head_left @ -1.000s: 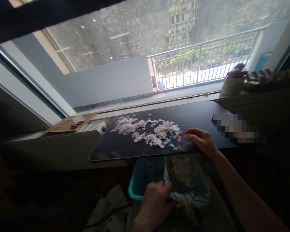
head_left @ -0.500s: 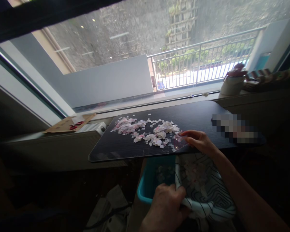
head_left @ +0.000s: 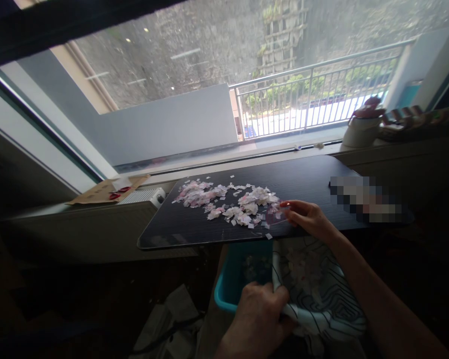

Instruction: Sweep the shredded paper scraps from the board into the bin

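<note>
A heap of small white and pink paper scraps lies on a black tabletop. My right hand rests at the table's front edge, beside the right end of the heap, fingers curled and pinching a small clear, pinkish piece. Below the edge, my left hand is closed on the rim of a teal bin lined with a white, black-lined patterned bag. Paper scraps lie inside the bag.
A window with a railing runs behind the table. A white pot stands on the sill at right, cardboard and a white device at left. A blurred patch covers the table's right end. Dark floor clutter lies below.
The left hand shifted the bin to the right beneath the table edge, then held still. The right hand crept slightly left along the edge toward the scraps.
</note>
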`<state>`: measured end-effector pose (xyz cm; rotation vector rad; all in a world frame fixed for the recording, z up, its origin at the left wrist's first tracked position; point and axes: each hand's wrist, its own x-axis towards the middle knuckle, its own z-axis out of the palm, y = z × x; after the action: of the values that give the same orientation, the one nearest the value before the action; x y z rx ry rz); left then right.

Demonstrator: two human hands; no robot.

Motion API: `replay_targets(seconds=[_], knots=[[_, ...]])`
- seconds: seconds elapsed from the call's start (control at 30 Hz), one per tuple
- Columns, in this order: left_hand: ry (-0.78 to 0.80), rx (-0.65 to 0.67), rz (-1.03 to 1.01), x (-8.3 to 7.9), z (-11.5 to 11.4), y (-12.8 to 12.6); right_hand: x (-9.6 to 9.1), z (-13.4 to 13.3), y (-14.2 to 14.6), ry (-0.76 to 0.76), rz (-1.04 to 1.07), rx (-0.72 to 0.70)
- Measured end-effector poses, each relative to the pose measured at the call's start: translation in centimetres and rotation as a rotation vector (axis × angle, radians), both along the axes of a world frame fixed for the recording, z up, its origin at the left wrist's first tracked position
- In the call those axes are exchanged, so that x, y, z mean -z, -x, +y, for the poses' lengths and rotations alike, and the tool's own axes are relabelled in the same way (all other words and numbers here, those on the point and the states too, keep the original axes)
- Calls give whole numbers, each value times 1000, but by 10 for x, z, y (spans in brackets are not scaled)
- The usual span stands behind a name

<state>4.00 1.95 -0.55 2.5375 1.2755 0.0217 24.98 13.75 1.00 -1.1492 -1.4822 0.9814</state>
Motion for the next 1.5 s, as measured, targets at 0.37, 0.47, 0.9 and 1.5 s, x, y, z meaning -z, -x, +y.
replay_targets(seconds=[0.37,0.47,0.9,1.5], knots=[[-17,14,-7,2,1,-1,-3,-2,0,54,-35,-129],[-20,25,-2,0,2,-2,1,2,2,21,-28,-30],[-12,32,1,-2,0,-2,0,-1,-1,87,-70,-137],[-11,-127,91,-1,-3,38,4,10,25,-46,28,266]])
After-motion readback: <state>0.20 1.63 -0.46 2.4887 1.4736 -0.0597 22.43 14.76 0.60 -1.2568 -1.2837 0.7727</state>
